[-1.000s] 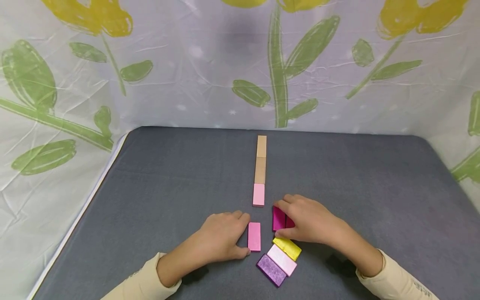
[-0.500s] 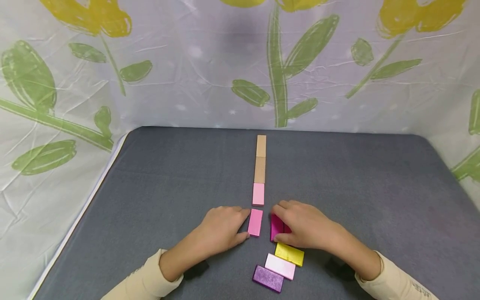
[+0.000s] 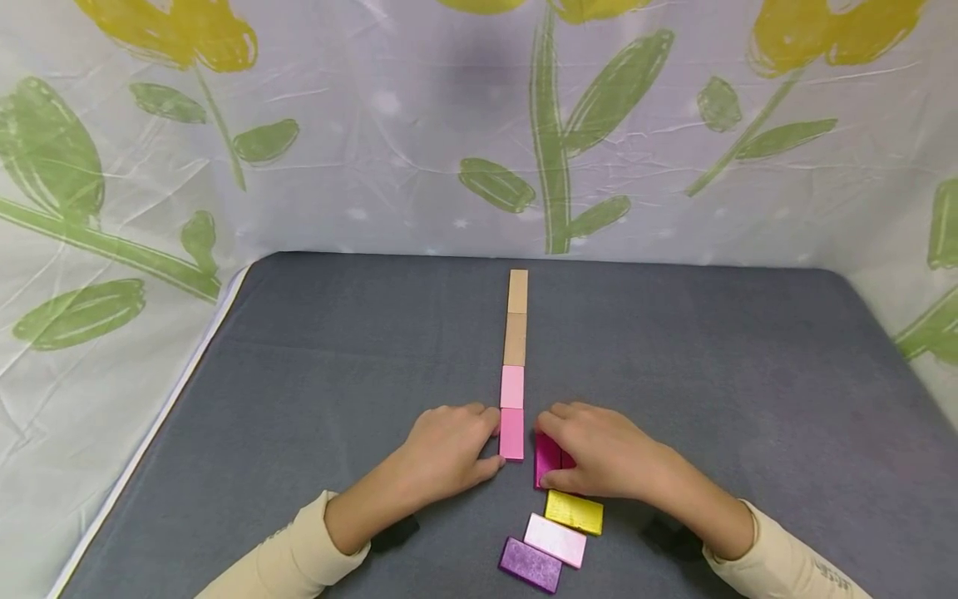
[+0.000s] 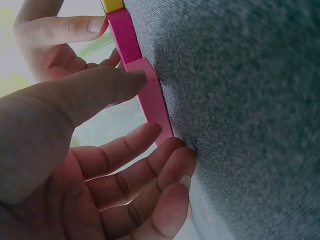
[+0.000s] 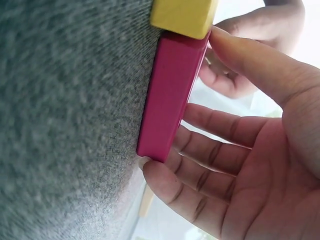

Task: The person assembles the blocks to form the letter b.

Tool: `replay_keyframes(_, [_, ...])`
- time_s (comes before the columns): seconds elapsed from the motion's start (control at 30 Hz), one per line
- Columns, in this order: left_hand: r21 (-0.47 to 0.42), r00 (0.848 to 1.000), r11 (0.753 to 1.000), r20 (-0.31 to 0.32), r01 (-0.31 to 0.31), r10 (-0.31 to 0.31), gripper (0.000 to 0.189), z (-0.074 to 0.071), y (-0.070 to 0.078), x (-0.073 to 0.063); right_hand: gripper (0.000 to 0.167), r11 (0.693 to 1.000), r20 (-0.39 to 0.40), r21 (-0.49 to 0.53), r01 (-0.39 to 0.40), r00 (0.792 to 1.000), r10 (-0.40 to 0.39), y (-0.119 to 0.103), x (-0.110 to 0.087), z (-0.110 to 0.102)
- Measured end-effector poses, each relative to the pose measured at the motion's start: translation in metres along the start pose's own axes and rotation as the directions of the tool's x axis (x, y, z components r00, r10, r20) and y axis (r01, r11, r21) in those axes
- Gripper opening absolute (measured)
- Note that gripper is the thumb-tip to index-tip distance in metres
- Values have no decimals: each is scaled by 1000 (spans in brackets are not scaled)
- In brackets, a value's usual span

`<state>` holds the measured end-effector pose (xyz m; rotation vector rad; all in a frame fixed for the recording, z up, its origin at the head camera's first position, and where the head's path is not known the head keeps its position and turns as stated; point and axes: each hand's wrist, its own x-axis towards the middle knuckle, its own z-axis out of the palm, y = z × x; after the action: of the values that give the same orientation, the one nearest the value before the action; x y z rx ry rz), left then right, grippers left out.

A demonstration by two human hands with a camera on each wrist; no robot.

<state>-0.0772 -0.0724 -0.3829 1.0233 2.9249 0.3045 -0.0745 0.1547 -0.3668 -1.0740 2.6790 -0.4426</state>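
Note:
A pink block (image 3: 512, 434) lies flat at the near end of a straight row, its far end against a light pink block (image 3: 512, 387). My left hand (image 3: 449, 449) holds it from the left, thumb near one end and fingers by the other. To the right, my right hand (image 3: 602, 449) spans a magenta block (image 3: 547, 460) and a darker magenta block (image 5: 170, 95) beside it, thumb at the near ends and fingers at the far ends. The hand covers most of the darker one in the head view. A yellow block (image 3: 574, 512) lies just below the right thumb.
Two wooden-coloured blocks, the nearer one (image 3: 516, 339) and the farther one (image 3: 518, 291), continue the row away from me. A pale pink block (image 3: 555, 540) and a purple block (image 3: 530, 565) lie slanted near the front. A flowered curtain (image 3: 374, 166) hangs behind the grey tabletop (image 3: 359, 333).
My left hand has slid the pink block forward until it meets the light pink one. My right hand has drawn the magenta blocks slightly nearer; the yellow, pale pink and purple blocks have shifted and turned.

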Motion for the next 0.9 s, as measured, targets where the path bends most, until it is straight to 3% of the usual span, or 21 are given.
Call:
replay_keyframes(0.5, [4,998,1000,57,20,-20,26,-3,3,3,43,999,23,15,37,999,-38,0,-1,2])
replay_keyframes(0.7, [16,999,1000,34,-10,9,34,-4,6,0,44,998,52,18,61,997,-62,1,-3,2])
replay_keyframes(0.9, [-23,998,998,31,-63,63,39,0,11,-2,43,997,-19,-44,66,998,-67,-7,-3,6])
